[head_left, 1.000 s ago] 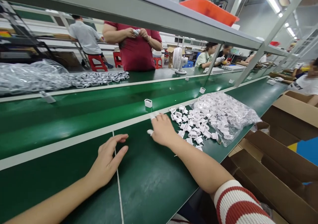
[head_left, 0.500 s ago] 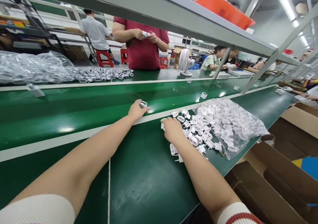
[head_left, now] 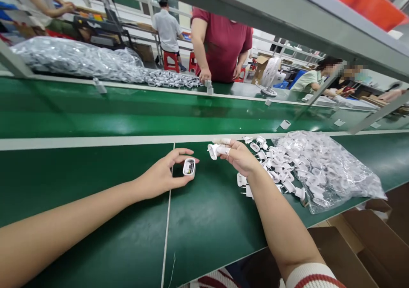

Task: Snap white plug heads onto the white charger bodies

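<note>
My left hand point(head_left: 168, 173) is closed around a white charger housing point(head_left: 189, 167), its open end facing me with small parts showing inside. A short way to its right, my right hand point(head_left: 238, 154) pinches a white plug cap point(head_left: 213, 151) between thumb and fingers. White coverings wrap some of the right fingertips. The two pieces are apart, both above the green tabletop point(head_left: 204, 220). Just right of my right hand lies a pile of loose white plug caps point(head_left: 275, 162).
A clear plastic bag point(head_left: 332, 168) of plug caps lies at the right. Beyond the white edge strip runs a green belt point(head_left: 143, 113) carrying a white housing point(head_left: 285, 124). Across it, a person in a red shirt point(head_left: 223, 45) stands by a heap of housings point(head_left: 172, 79). A shelf beam crosses overhead.
My left hand has come back from the belt with the housing, now over the near tabletop. My right hand has lifted a plug cap beside it. The view has turned left.
</note>
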`<state>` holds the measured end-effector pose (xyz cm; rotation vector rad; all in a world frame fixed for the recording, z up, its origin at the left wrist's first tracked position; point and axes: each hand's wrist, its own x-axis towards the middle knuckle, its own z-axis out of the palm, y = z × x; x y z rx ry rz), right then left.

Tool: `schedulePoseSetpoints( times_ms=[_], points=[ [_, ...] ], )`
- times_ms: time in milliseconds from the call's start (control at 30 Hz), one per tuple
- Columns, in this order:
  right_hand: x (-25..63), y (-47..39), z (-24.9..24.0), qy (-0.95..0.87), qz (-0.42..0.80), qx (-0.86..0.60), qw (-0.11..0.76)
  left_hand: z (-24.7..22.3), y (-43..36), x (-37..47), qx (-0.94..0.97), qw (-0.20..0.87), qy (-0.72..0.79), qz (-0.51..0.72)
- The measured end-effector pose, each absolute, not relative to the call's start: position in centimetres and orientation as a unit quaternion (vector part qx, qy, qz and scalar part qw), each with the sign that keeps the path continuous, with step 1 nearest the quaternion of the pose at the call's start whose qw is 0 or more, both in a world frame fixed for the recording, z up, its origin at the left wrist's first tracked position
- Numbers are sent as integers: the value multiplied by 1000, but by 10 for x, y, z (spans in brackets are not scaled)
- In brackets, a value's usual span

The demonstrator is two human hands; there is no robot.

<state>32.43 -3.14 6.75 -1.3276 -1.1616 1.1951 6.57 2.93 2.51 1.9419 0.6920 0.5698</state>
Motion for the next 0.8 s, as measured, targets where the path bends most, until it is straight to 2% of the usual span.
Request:
schedulePoseSetpoints(
  times_ms=[100,200,300,433,600,800],
  points=[
    [311,-36,71,-467,568,-501,456,28,8,43,805,495,259,199],
    [298,-39,68,-479,576,-504,430,20,6,37,821,499,227,159],
    [287,-41,65,-481,584,-510,409,6,8,38,827,464,249,197],
    [279,-41,63,-485,591,-475,436,-5,12,39,826,427,270,251],
    [270,-43,59,-578,481,-458,474,-5,18,39,821,472,218,237],
    [262,-59,62,-650,333,-538,420,-3,20,40,816,480,210,245]
  ],
)
